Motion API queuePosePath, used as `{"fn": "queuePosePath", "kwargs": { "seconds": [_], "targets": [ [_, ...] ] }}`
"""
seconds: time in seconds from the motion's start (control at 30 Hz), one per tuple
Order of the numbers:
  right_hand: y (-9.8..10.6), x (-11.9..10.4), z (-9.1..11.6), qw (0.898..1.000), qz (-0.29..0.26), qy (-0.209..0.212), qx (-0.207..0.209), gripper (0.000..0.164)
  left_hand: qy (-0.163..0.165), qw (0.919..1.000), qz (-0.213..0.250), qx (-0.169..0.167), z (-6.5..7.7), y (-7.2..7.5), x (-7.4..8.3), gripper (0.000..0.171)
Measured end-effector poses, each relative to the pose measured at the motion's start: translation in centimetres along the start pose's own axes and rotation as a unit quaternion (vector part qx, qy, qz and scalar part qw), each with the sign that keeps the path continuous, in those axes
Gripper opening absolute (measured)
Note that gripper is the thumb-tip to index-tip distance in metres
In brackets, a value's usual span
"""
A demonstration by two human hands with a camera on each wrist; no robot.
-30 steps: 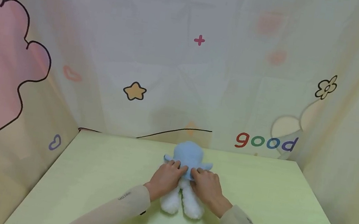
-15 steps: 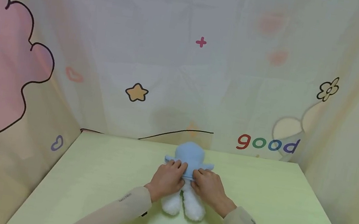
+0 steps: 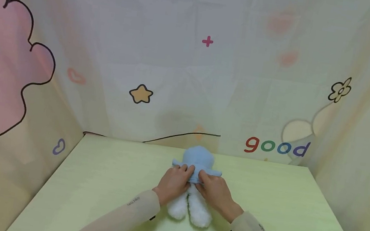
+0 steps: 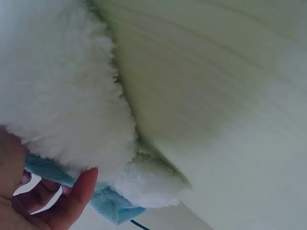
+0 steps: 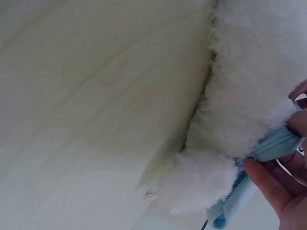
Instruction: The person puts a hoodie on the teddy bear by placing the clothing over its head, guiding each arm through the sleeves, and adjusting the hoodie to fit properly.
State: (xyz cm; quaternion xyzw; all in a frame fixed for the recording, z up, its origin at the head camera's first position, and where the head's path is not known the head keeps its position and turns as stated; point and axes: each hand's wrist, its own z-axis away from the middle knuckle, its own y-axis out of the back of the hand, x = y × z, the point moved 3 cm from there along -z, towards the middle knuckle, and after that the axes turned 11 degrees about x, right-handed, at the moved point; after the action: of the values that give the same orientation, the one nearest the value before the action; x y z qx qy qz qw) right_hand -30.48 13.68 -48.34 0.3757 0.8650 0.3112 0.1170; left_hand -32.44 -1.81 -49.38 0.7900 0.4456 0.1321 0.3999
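A white fluffy plush toy [image 3: 199, 212] lies on the table, its two legs toward me. A light blue garment [image 3: 198, 157] covers its upper part, with short sleeves sticking out left and right. My left hand [image 3: 174, 181] grips the garment's lower edge on the left, fingers curled over the cloth; in the left wrist view its fingertip [image 4: 87, 182] lies against white fur beside blue fabric [image 4: 108, 203]. On the right, my right hand [image 3: 217, 193] pinches the same edge, and the right wrist view shows bunched blue cloth [image 5: 273, 145] between its fingers.
The pale green table [image 3: 109, 176] runs back to a printed curtain [image 3: 179, 51], which also hangs along both sides. The toy's top end is near the table's back edge. Light sleeves [image 3: 121, 217] cover both forearms.
My right hand's fingers have shifted on the garment's edge, with fewer fingers now over the top of the cloth. The toy's blue upper part has moved slightly to the right.
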Motion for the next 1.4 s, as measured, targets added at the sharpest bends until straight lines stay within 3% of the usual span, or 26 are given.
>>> {"fn": "queuePosePath", "kwargs": {
  "seconds": [0.2, 0.3, 0.5, 0.63, 0.77, 0.93, 1.07, 1.17, 1.27, 1.4],
  "targets": [
    [0.3, 0.4, 0.1, 0.999, -0.006, -0.029, -0.029, 0.035, -0.081, 0.9967, 0.000, -0.009, -0.1, 0.6, -0.5, 0.014],
    [0.4, 0.3, 0.3, 0.999, -0.005, -0.036, -0.038, 0.033, -0.103, 0.9946, 0.001, -0.007, 0.0, 0.9, -0.6, 0.016],
    [-0.1, -0.1, 0.5, 0.999, 0.003, -0.023, -0.040, 0.032, -0.079, 0.9967, -0.016, 0.009, 0.1, 0.3, -0.3, 0.027],
    [-0.5, -0.2, 0.7, 0.997, 0.010, -0.052, -0.062, 0.039, -0.074, 0.9970, -0.014, -0.019, 0.3, 0.0, -0.1, 0.028],
    [-0.6, -0.3, 0.2, 0.991, 0.015, -0.080, -0.103, 0.040, -0.096, 0.9943, -0.023, -0.041, 0.2, 0.5, -0.4, 0.021],
    [-0.4, -0.3, -0.5, 0.985, 0.024, -0.108, -0.133, 0.041, -0.117, 0.9916, -0.053, -0.013, 0.1, 0.6, -0.6, 0.017],
    [-0.5, -0.2, -0.5, 0.978, 0.005, -0.141, -0.155, 0.040, -0.092, 0.9931, -0.072, 0.016, 0.5, 0.1, -0.3, 0.019],
    [-0.5, -0.1, -0.4, 0.975, -0.003, -0.160, -0.155, 0.039, -0.078, 0.9945, -0.069, 0.017, 0.9, 0.0, -0.2, 0.017],
    [-0.4, 0.1, -0.4, 0.975, 0.001, -0.165, -0.151, 0.040, -0.090, 0.9937, -0.067, 0.004, 1.1, 0.0, -0.2, 0.017],
    [-0.4, 0.0, -0.5, 0.975, 0.017, -0.159, -0.151, 0.042, -0.118, 0.9882, -0.098, -0.005, 0.8, 0.3, 0.0, 0.018]
  ]
}}
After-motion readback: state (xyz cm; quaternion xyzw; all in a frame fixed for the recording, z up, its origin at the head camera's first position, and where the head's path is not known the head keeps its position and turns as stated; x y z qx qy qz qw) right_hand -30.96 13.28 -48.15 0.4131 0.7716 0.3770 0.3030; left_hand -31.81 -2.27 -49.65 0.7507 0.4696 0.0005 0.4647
